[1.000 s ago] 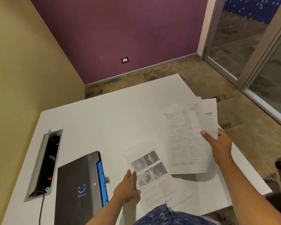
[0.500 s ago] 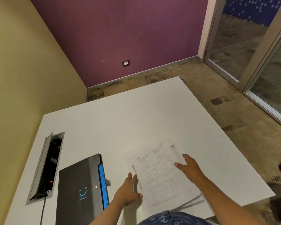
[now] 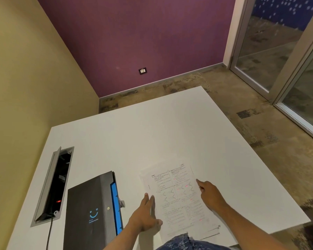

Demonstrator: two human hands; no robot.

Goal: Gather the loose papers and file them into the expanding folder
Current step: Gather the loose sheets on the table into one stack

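Our hands square a stack of printed white papers (image 3: 179, 199) on the white table (image 3: 134, 134).

Our left hand (image 3: 145, 215) and right hand (image 3: 210, 195) lie open and flat against the stack's edges, gripping nothing; the closed black expanding folder with blue edge (image 3: 90, 213) sits just left, beside an open grey cable box (image 3: 52, 184).

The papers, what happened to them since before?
The right hand laid its held sheets on the picture page, making one stack of papers, then let go. The left hand stayed at the stack's left edge. The expanding folder didn't move.
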